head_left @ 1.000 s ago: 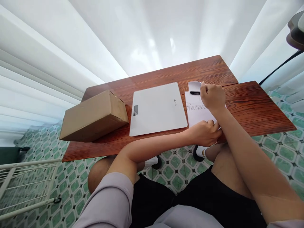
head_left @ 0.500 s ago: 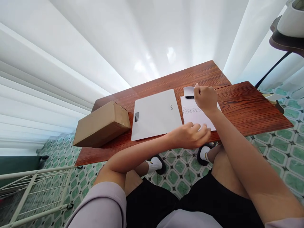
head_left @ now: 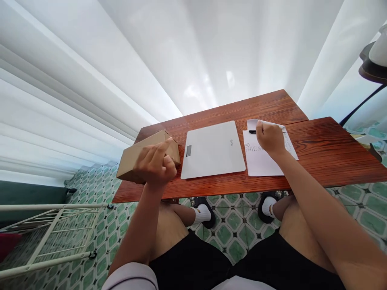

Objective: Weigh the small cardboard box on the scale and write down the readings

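Note:
My left hand is in front of a brown cardboard box at the left of the table. Its fingers are apart and half bent, somewhat blurred, with nothing seen in them; whether it touches the box I cannot tell. My right hand is a fist over white sheets of paper with handwriting. What is inside that fist, if anything, is hidden. A black pen lies on the paper, partly covered by the fist. Between box and paper lies a flat white scale with a small dark display.
The wooden table stands before my knees, with a white curtain behind it. A white metal rack is on the floor at the left. A dark stand bearing a white object is at the far right.
My left hand has swung left from the paper's near edge, across the scale, to the box. My right fist has stayed over the paper, slightly further left on it. The view has shifted.

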A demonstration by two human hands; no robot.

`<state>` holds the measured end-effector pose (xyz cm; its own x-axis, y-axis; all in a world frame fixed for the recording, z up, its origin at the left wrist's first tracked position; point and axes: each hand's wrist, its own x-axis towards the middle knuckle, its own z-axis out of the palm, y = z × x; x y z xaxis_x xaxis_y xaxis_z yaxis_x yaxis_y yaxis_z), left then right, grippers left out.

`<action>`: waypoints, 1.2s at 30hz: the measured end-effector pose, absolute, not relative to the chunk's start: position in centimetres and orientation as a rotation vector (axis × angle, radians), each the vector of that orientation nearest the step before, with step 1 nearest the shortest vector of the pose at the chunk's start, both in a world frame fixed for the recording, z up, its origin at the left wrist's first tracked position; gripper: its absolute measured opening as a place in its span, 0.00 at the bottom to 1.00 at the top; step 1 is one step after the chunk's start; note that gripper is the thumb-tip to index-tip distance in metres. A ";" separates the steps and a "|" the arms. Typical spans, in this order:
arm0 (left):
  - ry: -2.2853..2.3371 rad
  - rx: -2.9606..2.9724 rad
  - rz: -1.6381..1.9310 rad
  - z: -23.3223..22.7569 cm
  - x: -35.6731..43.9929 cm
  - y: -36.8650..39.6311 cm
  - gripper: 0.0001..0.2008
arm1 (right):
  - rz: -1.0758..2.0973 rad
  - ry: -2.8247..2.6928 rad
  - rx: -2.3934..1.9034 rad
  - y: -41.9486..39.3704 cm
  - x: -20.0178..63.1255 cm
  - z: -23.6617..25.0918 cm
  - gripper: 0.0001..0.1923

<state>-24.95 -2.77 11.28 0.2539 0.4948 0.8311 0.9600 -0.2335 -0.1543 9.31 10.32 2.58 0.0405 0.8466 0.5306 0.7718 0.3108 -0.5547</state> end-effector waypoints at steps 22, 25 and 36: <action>-1.754 -1.102 -1.701 6.3 -36.2 -5.9 0.19 | -0.030 -1.882 -1.554 9.6 9.2 1.8 0.27; -1.743 -1.033 -1.948 5.9 -37.3 -5.7 0.18 | -0.071 -1.896 -1.560 9.1 8.9 1.9 0.28; -1.667 -0.861 -2.285 5.4 -39.7 -5.6 0.17 | -0.206 -1.952 -1.467 8.0 8.1 1.2 0.30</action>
